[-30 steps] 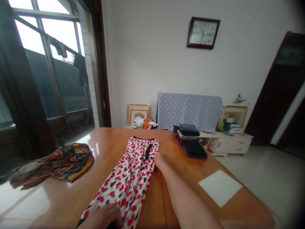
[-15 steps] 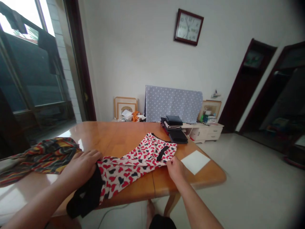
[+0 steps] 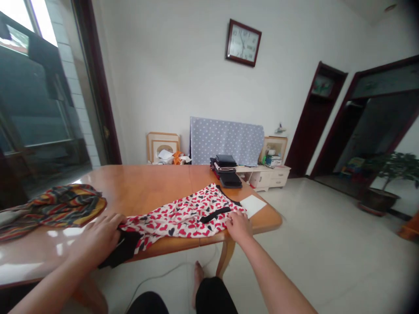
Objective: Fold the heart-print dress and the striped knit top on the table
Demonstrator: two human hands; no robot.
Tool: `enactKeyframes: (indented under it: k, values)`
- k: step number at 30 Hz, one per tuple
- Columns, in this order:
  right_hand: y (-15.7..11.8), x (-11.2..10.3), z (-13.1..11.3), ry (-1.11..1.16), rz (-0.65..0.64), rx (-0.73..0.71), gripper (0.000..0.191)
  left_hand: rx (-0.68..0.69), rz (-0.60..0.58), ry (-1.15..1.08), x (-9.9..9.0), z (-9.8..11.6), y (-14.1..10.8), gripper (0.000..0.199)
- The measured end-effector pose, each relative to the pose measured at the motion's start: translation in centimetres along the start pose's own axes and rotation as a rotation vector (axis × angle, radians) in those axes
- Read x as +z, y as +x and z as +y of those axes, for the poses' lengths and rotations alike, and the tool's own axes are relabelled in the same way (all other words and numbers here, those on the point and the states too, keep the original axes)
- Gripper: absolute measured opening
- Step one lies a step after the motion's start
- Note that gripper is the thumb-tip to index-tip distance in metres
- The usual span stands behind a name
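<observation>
A heart-print garment, white with red and black hearts and black trim, stretches along the near side of the wooden table. My left hand grips its left end, where a black part hangs over the table edge. At the other end my right hand is closed on the cloth beside a black strip. The fingertips of both hands are partly hidden. A striped scarf-like cloth lies bunched to the left of my left hand.
A stack of folded dark clothes sits at the table's far right, with a white sheet nearer. Behind stand a polka-dot covered panel and a white cabinet. A cable runs over the floor below.
The right end of the garment has shifted toward the right with my right hand, partly covering the white sheet. The cloth lies straighter and flatter. The view has turned to the right.
</observation>
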State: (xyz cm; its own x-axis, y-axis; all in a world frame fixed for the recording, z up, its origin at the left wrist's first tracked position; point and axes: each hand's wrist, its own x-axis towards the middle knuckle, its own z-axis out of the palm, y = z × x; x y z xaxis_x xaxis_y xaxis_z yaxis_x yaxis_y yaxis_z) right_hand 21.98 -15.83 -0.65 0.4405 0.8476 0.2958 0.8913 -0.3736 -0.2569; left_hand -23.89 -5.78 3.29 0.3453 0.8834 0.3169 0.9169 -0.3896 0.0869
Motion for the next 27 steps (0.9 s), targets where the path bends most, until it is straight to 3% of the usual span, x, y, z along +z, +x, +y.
enactKeyframes:
  k: [2, 8, 12, 15, 18, 23, 25, 27]
  values:
    - [1.0, 0.0, 0.5, -0.015, -0.074, 0.006, 0.027, -0.024, -0.008, -0.017, 0.1, 0.0, -0.9, 0.039]
    - [5.4, 0.4, 1.8, 0.013, -0.015, 0.114, 0.036, -0.172, 0.010, 0.033, -0.8, 0.5, -2.4, 0.044]
    - [8.4, 1.3, 2.8, 0.021, -0.085, 0.187, 0.043, -0.271, 0.030, -0.046, -1.5, -0.3, -1.2, 0.042]
    - [9.5, 2.3, 3.1, 0.022, -0.103, 0.184, 0.046, -0.305, 0.113, -0.110, -1.9, -1.1, 0.8, 0.042]
    - [9.7, 3.2, 3.3, -0.014, -0.091, 0.177, 0.048, -0.213, 0.245, -0.136, -3.0, -1.1, 3.4, 0.039]
    - [9.3, 3.5, 3.9, -0.030, -0.167, 0.174, 0.032, -0.017, 0.486, -0.150, -5.9, 0.0, 6.7, 0.038]
    - [9.0, 3.1, 4.6, -0.025, -0.174, 0.194, 0.032, 0.013, 0.540, -0.155, -6.0, -0.4, 6.6, 0.038]
    - [8.5, 2.7, 5.5, -0.015, -0.181, 0.213, 0.036, 0.007, 0.526, -0.159, -4.6, -1.7, 5.3, 0.037]
